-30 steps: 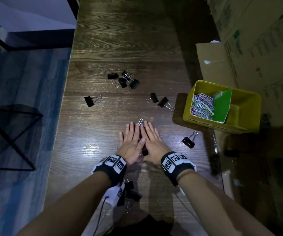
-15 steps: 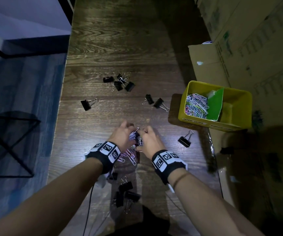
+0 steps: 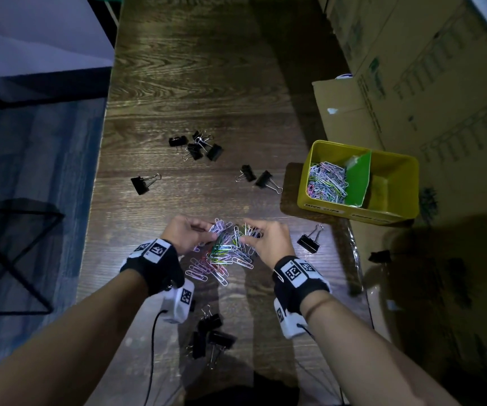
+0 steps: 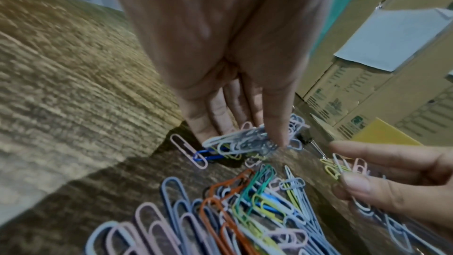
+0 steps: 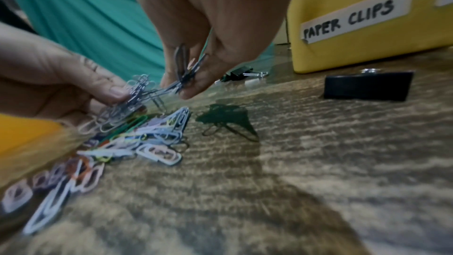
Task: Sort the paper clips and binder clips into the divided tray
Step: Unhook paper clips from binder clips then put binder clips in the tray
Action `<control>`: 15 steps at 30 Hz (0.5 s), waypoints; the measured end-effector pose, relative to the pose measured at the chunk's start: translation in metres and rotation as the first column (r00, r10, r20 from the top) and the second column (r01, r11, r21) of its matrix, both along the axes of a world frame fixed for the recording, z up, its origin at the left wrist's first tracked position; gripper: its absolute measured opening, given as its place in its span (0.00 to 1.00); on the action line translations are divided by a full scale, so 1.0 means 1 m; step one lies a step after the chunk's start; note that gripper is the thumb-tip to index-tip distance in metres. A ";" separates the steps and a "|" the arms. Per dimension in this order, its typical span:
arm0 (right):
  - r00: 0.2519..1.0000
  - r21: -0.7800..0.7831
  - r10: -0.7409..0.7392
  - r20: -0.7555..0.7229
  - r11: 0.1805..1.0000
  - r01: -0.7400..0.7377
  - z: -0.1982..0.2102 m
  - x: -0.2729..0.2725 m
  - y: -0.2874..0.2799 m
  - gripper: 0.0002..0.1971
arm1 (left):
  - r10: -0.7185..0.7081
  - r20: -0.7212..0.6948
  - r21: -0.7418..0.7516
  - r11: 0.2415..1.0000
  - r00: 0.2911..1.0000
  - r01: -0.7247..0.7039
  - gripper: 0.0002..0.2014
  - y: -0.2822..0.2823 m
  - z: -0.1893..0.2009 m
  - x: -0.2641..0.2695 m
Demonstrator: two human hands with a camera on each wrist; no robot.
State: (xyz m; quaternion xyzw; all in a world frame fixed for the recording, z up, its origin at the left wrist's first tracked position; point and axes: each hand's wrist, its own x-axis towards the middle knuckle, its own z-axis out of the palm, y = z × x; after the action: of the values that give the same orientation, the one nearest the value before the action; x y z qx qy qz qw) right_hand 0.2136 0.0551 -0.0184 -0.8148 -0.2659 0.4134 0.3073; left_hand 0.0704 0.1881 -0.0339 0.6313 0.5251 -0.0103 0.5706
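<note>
A heap of coloured paper clips [image 3: 221,256] is lying on the wooden table [image 3: 207,83], in the near middle of the scene. A small bunch of these clips is being pinched between thumb and fingers by the left hand [image 3: 188,232], just above the left side of the heap. Another bunch is being pinched in the same way by the right hand [image 3: 268,241], just above the heap's right side, so that tangled clips are hanging between the two hands.

To the right and a little farther off, the yellow divided tray [image 3: 394,168] is standing, with a green divider [image 3: 358,183] across it. Its left compartment, labelled PAPER CLIPS [image 5: 348,20], is holding a pile of clips; nothing can be made out in the right compartment.

Black binder clips are lying scattered: one [image 3: 309,240] just right of the right hand, a pair [image 3: 258,178] beyond the heap, a cluster [image 3: 199,146] farther off, a single one [image 3: 142,183] to the left, and several [image 3: 210,335] near the wrists.
</note>
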 end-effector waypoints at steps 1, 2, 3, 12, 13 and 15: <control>0.999 0.023 -0.033 -0.021 0.999 0.034 0.001 0.002 -0.001 0.26 | 0.010 0.007 -0.012 1.000 1.000 -0.010 0.08 0.001 0.001 0.000; 0.997 0.049 -0.068 -0.041 0.996 0.070 0.003 0.005 -0.002 0.26 | 0.012 0.019 -0.019 1.000 1.000 -0.012 0.08 0.002 0.003 0.001; 0.993 0.077 -0.099 -0.063 0.992 0.104 0.005 0.008 -0.002 0.26 | 0.013 0.037 -0.016 1.000 0.999 -0.012 0.07 0.003 0.005 0.001; 0.889 0.243 -0.371 -0.268 0.867 0.435 0.035 0.023 -0.003 0.22 | 0.064 0.198 -0.067 0.996 0.978 -0.052 0.06 0.010 0.028 0.008; 0.874 0.268 -0.378 -0.304 0.847 0.459 0.039 0.027 -0.005 0.22 | 0.068 0.214 -0.085 0.995 0.974 -0.051 0.07 0.011 0.032 0.010; 0.857 0.307 -0.375 -0.353 0.819 0.485 0.046 0.036 -0.011 0.23 | 0.081 0.285 -0.167 0.985 0.955 -0.034 0.08 0.010 0.043 0.019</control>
State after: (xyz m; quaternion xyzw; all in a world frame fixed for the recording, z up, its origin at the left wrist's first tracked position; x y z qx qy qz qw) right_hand 0.2500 0.0445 0.0274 -0.7112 -0.1033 0.3816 0.5812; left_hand 0.0898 0.1981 0.0094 0.5625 0.4513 0.0571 0.6904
